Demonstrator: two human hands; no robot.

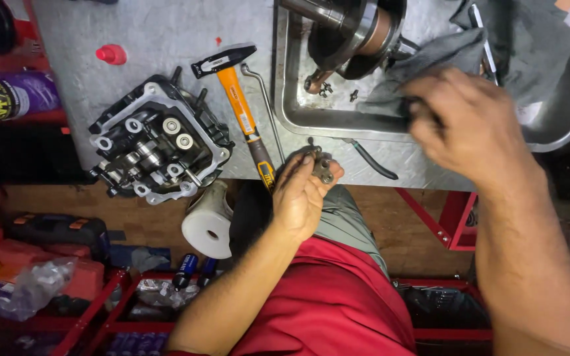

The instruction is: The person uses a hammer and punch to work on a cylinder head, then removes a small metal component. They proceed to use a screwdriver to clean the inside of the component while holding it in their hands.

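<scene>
We see the left hand [301, 194] at the near edge of the metal workbench [159, 39], just right of the hammer [242, 112], which serves as our landmark. Its fingers [295, 165] are curled shut around a small grey metal part [323, 170], which sits at the fingertips, pinched between thumb and forefinger, with its free end poking out to the right, away from the hammer. Its long axis seems to run roughly up and away from the wrist (the part is too small for us to be sure).

Further right of the hammer, the right hand [466, 125] is blurred over the near rim of the steel tray [285, 99]. Its fingers are bent onto a dark grey rag [430, 56] lying in the tray; whether they grip it we cannot tell.

Left of the hammer sits an engine cylinder head [156, 142], valve side up. The hammer's orange handle runs from its head, away from us, down toward the left hand.
</scene>
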